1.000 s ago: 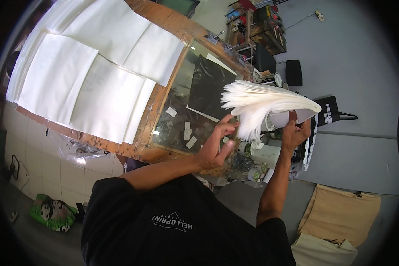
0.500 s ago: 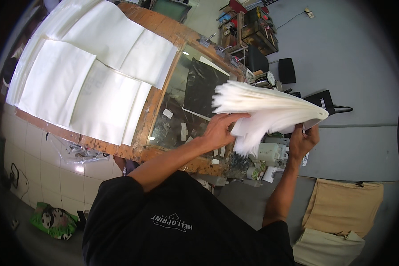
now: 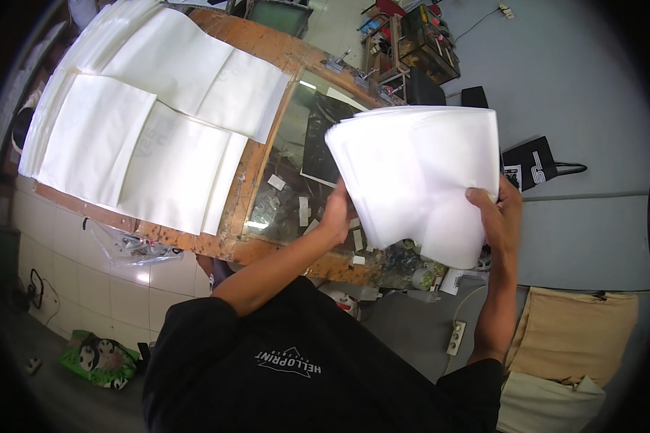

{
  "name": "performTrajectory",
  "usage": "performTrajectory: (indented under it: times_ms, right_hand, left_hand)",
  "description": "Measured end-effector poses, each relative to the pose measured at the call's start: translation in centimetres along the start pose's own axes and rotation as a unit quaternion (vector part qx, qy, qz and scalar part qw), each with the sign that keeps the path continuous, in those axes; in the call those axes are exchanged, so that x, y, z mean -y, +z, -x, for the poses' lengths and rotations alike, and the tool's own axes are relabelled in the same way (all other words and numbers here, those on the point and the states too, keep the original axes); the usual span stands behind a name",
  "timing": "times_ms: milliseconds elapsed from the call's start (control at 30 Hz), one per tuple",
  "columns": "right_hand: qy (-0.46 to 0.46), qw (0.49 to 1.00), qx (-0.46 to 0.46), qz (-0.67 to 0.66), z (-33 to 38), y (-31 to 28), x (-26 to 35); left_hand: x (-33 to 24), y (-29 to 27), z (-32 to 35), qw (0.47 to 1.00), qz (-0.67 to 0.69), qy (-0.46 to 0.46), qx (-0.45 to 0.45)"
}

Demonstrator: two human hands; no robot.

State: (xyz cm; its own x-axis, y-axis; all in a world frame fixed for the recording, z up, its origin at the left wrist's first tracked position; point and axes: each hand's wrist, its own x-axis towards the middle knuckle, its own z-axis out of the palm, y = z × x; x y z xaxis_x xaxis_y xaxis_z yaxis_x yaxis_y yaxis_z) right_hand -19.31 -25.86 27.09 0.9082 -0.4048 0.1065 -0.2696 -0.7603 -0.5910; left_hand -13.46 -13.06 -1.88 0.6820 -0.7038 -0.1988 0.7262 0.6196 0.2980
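Head view: a thick stack of white translucent plastic sheets [image 3: 419,177] is held in the air above the glass-topped section [image 3: 289,180] of the wooden desk [image 3: 253,155]. The right hand [image 3: 495,216] grips the stack's lower right edge, thumb on top; the left hand [image 3: 337,213] supports the left edge from behind, probably to keep the sheets aligned. More white sheets [image 3: 144,130] lie spread flat on the desk, well apart.
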Motion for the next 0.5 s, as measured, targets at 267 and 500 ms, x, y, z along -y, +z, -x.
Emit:
performTrajectory:
  times_ms: [267, 500]
  right_hand:
    - [0.152, 0.962, 0.094, -0.205, -3.3, 2.4, -3.2]
    - [0.196, 0.911, 0.117, -0.343, -4.2, 4.2, -9.5]
  left_hand:
    - [-0.2, -0.9, -1.9, 0.983, 0.066, -0.164, 0.051]
    - [-3.1, -5.2, -1.5, 0.984, -0.074, -0.157, 0.050]
